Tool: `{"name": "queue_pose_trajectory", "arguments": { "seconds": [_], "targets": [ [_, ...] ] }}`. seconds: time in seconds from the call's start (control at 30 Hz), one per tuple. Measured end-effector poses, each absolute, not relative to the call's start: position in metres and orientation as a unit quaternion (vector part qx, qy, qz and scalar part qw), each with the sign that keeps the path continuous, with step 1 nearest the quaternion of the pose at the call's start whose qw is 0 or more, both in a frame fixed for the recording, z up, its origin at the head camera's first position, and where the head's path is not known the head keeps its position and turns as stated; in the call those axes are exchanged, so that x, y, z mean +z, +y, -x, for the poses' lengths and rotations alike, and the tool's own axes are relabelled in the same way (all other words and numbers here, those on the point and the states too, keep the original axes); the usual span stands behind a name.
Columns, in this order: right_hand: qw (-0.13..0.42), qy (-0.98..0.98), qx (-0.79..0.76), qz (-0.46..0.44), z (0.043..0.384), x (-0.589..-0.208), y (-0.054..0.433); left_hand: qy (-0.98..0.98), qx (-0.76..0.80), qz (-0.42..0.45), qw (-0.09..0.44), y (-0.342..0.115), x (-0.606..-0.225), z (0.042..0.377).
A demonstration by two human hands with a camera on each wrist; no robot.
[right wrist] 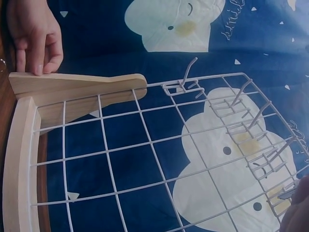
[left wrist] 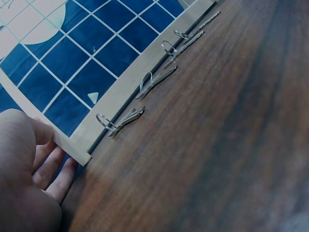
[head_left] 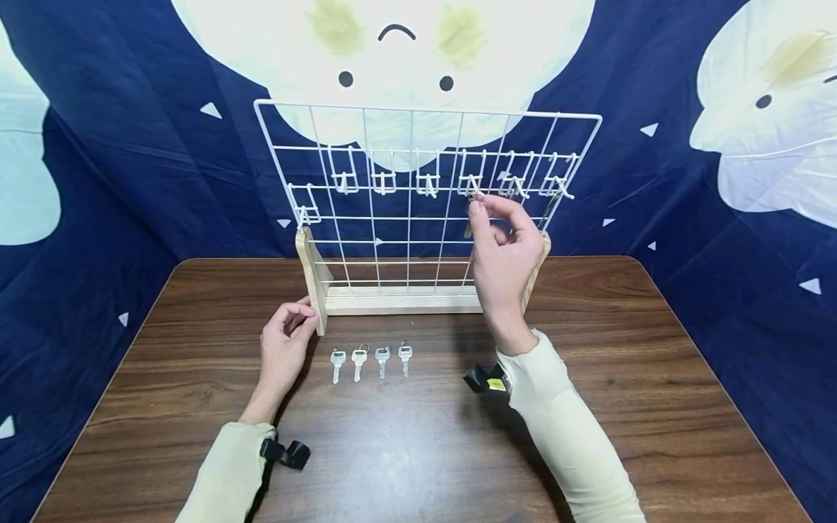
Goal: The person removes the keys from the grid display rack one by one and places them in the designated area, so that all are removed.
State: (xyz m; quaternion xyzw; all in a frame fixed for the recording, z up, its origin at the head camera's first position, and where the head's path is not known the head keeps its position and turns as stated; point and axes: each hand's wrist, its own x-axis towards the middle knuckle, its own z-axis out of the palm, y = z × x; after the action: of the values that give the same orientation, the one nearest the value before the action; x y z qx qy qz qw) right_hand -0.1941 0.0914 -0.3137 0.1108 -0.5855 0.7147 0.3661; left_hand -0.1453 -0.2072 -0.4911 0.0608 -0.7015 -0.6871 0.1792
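A white wire grid rack (head_left: 392, 240) with several hooks stands on the table in wooden side legs. My right hand (head_left: 506, 258) is raised at its upper right, pinching a key (head_left: 468, 229) by its ring end just under a hook (head_left: 472, 181); the fingertips partly cover it. My left hand (head_left: 284, 349) grips the lower front edge of the left wooden leg (head_left: 314, 280), fingers behind it in the left wrist view. In front of the rack several silver keys with rings, among them one key (head_left: 337, 363) at the left end, lie in a row.
A dark key-like piece (head_left: 551, 207) hangs near the rightmost hook (head_left: 557, 185). One more hook (head_left: 304, 212) sits lower at the left side. Behind the wooden table (head_left: 392, 450) hangs a dark blue cloth (head_left: 163, 145) with white cloud shapes.
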Motion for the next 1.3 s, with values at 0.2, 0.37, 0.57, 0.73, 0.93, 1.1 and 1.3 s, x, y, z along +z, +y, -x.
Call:
{"name": "queue_pose_trajectory", "arguments": {
  "seconds": [0.2, 0.37, 0.57, 0.73, 0.93, 1.1, 1.3],
  "targets": [
    [0.37, -0.585, 0.712, -0.116, 0.191, -0.311, 0.094, -0.701, -0.688, -0.061, 0.178, -0.207, -0.491, 0.145],
    [0.368, -0.571, 0.724, -0.119, 0.189, -0.311, 0.094, -0.702, -0.687, -0.062, 0.179, -0.207, -0.49, 0.145],
    [0.377, -0.555, 0.73, -0.127, 0.19, -0.31, 0.095, -0.702, -0.687, -0.063, 0.178, -0.206, -0.489, 0.144],
    [0.376, -0.564, 0.723, -0.132, 0.189, -0.311, 0.097, -0.703, -0.686, -0.063, 0.178, -0.207, -0.49, 0.145],
    [0.376, -0.586, 0.706, -0.126, 0.186, -0.314, 0.099, -0.702, -0.687, -0.063, 0.178, -0.207, -0.49, 0.145],
    [0.361, -0.595, 0.707, -0.121, 0.184, -0.319, 0.1, -0.702, -0.686, -0.062, 0.179, -0.207, -0.49, 0.145],
    [0.319, -0.602, 0.723, -0.114, 0.181, -0.328, 0.102, -0.704, -0.684, -0.063, 0.179, -0.207, -0.49, 0.144]
  ]
}}
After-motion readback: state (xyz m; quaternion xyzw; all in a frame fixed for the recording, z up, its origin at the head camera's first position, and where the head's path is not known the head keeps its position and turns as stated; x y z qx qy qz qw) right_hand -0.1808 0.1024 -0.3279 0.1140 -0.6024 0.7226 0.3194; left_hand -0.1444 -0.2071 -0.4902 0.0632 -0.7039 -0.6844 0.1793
